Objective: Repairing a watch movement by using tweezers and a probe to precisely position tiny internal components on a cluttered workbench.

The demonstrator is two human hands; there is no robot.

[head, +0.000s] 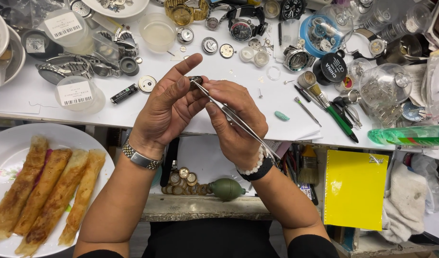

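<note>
My left hand (168,106) pinches a small round dark watch part (196,80) between thumb and fingers, index finger raised, above the white worktop (257,114). My right hand (234,122) grips long metal tweezers (231,114) whose tips meet the part. A metal watch band sits on my left wrist, a pale bead bracelet and a black band on my right. Both hands touch over the bench's front edge.
Wristwatches (242,28), loose movements, small plastic cups (157,31), labelled tubs (78,93) and glass domes (386,86) crowd the back. A green-handled brush (335,114) lies right. Below sit a plate of fried rolls (47,191), a green blower bulb (226,189) and a yellow pad (355,188).
</note>
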